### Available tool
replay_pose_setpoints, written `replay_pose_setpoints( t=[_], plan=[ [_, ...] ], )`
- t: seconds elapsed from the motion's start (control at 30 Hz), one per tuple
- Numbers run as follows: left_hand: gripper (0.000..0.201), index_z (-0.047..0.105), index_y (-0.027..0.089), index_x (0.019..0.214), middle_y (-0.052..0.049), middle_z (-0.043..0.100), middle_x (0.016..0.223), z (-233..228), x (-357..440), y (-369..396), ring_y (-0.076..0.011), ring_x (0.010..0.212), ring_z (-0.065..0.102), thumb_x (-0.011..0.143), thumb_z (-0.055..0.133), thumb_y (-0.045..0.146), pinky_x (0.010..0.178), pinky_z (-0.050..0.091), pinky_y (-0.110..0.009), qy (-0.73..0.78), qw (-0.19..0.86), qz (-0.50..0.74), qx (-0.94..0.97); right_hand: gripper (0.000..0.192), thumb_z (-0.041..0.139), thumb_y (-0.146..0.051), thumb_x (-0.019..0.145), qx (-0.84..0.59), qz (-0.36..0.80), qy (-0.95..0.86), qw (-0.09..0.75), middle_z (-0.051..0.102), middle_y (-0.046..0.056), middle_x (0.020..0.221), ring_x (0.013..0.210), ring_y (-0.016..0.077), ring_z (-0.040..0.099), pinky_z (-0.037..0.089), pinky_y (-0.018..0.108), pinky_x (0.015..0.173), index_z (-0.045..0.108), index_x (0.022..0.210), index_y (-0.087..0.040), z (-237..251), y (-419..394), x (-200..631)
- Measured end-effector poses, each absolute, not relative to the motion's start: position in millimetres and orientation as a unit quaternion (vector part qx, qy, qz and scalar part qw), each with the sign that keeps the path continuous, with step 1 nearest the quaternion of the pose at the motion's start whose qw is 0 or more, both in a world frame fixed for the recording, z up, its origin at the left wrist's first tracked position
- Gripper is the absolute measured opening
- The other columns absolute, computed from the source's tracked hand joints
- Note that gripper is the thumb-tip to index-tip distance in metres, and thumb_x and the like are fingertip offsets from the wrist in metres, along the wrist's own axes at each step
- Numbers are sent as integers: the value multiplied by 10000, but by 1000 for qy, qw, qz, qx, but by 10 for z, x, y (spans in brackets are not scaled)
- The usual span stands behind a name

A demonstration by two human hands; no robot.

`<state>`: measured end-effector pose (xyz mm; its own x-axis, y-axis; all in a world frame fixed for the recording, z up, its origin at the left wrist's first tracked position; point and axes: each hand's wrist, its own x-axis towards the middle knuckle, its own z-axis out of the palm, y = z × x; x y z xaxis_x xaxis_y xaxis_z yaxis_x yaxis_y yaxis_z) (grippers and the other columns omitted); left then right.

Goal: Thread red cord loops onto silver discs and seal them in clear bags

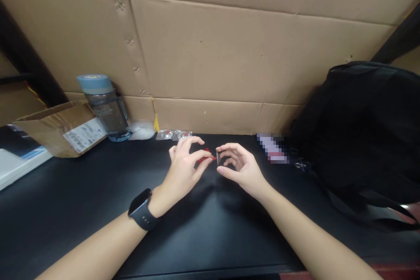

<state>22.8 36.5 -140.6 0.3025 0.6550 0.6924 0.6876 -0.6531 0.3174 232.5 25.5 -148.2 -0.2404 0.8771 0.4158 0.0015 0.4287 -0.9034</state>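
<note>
Over the black table, my left hand (184, 162) pinches a thin red cord (206, 152) between thumb and forefinger, with its other fingers loosely curled. A short red end of the cord pokes out toward the right. Facing it, my right hand (243, 169) grips a small thin flat piece (218, 158) by its edges, thumb below and fingertips above. That piece is seen nearly edge-on, so its full shape is hidden. The cord's end comes very close to it; whether they touch I cannot tell. Behind my left hand lie clear packets (166, 134) holding round silvery items.
A water bottle (106, 111) with a blue lid and an open cardboard box (62, 133) stand at the left. A yellow tassel (155, 122) hangs at the cardboard wall (210, 52). A black backpack (364, 135) fills the right side, beside a blurred-out item (272, 148).
</note>
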Motion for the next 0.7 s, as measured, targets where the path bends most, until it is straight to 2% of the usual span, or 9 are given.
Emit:
replay_pose_setpoints(
  t=[0.17, 0.33, 0.7],
  plan=[
    [78, 775, 278, 854, -63, 645, 1198, -1386, 264, 323, -289, 1242, 529, 888, 714, 244, 966, 346, -471, -408, 0, -440, -800, 482, 844, -231, 757, -344, 408, -671, 515, 662, 79, 1248, 1083, 229, 638, 522, 359, 839, 628, 1185, -283, -1508, 237, 2291],
    [89, 784, 293, 816, -38, 661, 1148, -1365, 269, 306, -279, 1201, 549, 850, 757, 215, 953, 351, -463, -401, -3, -462, -791, 491, 856, -229, 742, -356, 398, -673, 512, 669, 78, 1243, 1063, 232, 634, 516, 359, 811, 638, 1179, -282, -1514, 243, 2294],
    [112, 776, 283, 871, -60, 625, 1118, -1332, 238, 269, -284, 1169, 543, 892, 681, 228, 924, 327, -464, -395, 29, -454, -798, 454, 879, -225, 728, -346, 413, -662, 520, 686, 57, 1244, 1037, 218, 628, 497, 359, 813, 651, 1113, -300, -1523, 223, 2271]
  ],
)
